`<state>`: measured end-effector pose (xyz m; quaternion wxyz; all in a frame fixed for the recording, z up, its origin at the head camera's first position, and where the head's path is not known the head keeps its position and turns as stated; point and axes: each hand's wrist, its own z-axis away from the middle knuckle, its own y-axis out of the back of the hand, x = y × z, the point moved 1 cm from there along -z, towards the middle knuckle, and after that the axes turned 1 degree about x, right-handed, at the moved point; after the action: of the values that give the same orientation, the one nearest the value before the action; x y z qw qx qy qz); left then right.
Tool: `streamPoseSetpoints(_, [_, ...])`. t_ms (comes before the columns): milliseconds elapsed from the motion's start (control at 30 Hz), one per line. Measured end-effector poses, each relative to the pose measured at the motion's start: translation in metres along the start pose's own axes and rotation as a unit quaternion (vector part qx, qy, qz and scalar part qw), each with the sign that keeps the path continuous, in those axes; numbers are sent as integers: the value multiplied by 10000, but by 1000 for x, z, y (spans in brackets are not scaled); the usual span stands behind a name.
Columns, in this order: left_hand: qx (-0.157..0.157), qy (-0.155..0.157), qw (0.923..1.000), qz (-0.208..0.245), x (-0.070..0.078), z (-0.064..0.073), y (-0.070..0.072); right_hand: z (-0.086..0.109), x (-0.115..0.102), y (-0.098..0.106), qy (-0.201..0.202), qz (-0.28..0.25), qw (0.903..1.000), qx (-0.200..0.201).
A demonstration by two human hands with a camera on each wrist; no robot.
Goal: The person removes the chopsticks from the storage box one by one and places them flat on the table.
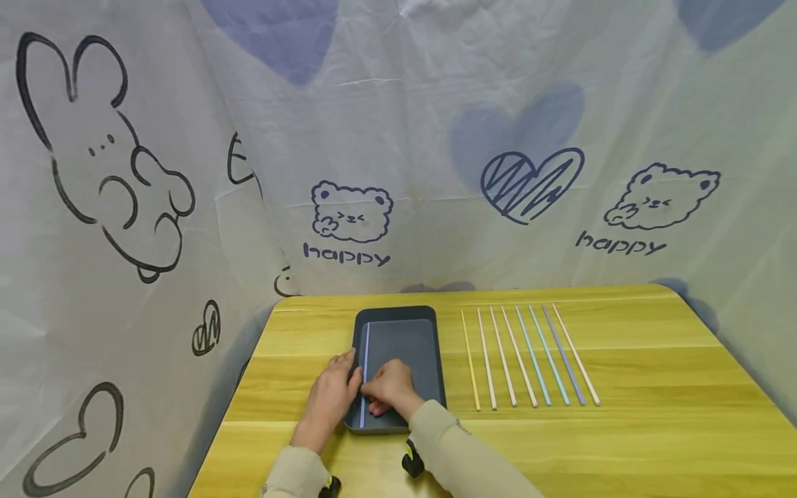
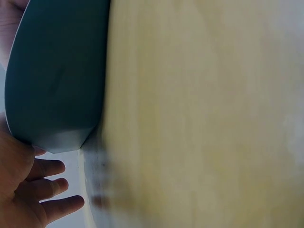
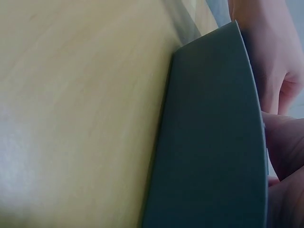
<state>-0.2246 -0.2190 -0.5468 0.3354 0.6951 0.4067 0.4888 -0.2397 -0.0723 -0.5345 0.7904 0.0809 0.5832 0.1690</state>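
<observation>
A dark grey rectangular tray [image 1: 405,342] sits on the table. Inside it, a thin lavender stick [image 1: 366,346] lies lengthwise along the left side. My right hand [image 1: 391,385] reaches into the tray, its fingers bent, with thumb and index finger pinching the stick at its lower half. Over the tray's left edge rests my left hand [image 1: 331,394], its fingertips close to the stick. The left wrist view has that left hand [image 2: 28,185] with several fingers extended past the tray's outer wall [image 2: 57,80]. In the right wrist view the tray wall [image 3: 209,137] hides most of the stick.
Right of the tray, several thin sticks lie side by side on the yellow wood-grain table [image 1: 660,360]: a yellow stick [image 1: 470,360], pale pink ones, light blue sticks [image 1: 533,353] and a purple stick [image 1: 564,354]. A printed cloth [image 1: 429,159] hangs behind and at the sides.
</observation>
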Motion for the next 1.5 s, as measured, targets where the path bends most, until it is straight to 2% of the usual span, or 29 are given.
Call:
streamPoseSetpoints(300, [81,-70,9999,6,2,2,0,2,4,2,210,243,9994,139])
streamPoseSetpoints(567, [270,-228,9994,17,2,3,-3,3,6,0,526,548,9962,436])
streamPoseSetpoints(733, [433,-367,9984,-33,2,4,-5,1,8,4,517,733,9953,366])
streamPoseSetpoints(867, [385,-301,9988,-44,1,3,-6,0,7,9,385,613,9969,296])
streamPoseSetpoints(1000, [201,-152,9997,-15,1,2,-5,0,3,17,262,446,9983,262])
streamPoseSetpoints(1200, [140,-116,9998,-4,1,2,-4,2,-4,30,24,213,9997,113])
streamPoseSetpoints(1500, [98,-63,9999,-6,1,3,-3,8,-16,54,179,-120,9997,-90])
